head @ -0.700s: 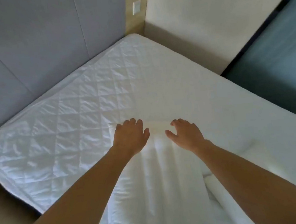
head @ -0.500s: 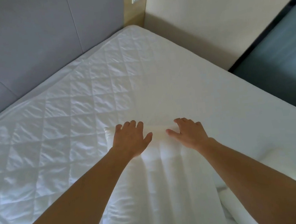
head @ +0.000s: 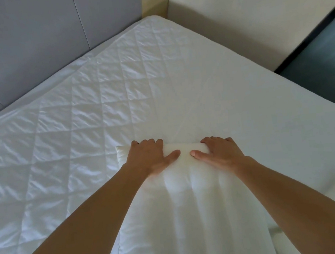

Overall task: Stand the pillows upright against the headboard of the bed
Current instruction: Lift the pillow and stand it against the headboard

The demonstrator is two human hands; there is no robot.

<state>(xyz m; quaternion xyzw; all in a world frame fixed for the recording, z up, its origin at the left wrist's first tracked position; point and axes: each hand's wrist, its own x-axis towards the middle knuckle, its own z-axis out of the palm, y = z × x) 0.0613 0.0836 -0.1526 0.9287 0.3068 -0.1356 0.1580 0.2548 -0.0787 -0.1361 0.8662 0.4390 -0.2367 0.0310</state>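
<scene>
A white ribbed pillow [head: 192, 211] lies lengthwise on the quilted white mattress [head: 91, 118], its far end pointing away from me. My left hand [head: 149, 157] grips the far end on the left side, fingers curled over the edge and thumb on top. My right hand [head: 221, 152] grips the same end on the right, thumb on top too. The grey padded headboard [head: 29, 44] rises along the mattress's far left edge, well apart from the pillow. A second white pillow [head: 281, 237] shows only as a sliver under my right forearm.
A beige wall [head: 243, 15] runs along the mattress's far right side. A wooden strip [head: 154, 2] fills the corner between headboard and wall. A dark floor or window area [head: 324, 52] lies at the right.
Both hands went from resting flat on the pillow's far end to curling their fingers over its edge. The view has shifted closer to the bed.
</scene>
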